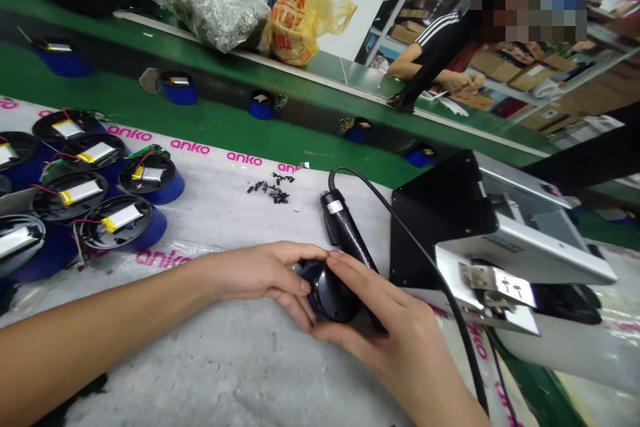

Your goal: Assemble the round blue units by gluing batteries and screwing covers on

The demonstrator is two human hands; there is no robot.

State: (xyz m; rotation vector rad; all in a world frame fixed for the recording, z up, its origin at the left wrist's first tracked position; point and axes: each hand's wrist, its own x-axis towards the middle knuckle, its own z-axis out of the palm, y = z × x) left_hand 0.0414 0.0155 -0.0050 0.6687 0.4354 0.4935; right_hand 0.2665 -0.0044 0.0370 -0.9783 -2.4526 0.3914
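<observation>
Both hands meet around a small round housing (334,297) with a shiny black face and a bit of blue at its side. My left hand (270,273) grips it from the left, fingers curled against its edge. From the right, my right hand (395,310) closes on it with fingers on top and thumb below. Just behind lies a black corded electric screwdriver (350,230), partly hidden by the right hand. A scatter of small black pieces (277,190) rests on the white foam sheet (220,347).
Several open blue housings (155,227) with batteries and wires stand at left. Others, such as one housing (179,88), sit along the green conveyor (215,107). A metal-and-black machine (530,233) is at right. Across the line are a yellow bag (300,23) and a person's arm (420,57).
</observation>
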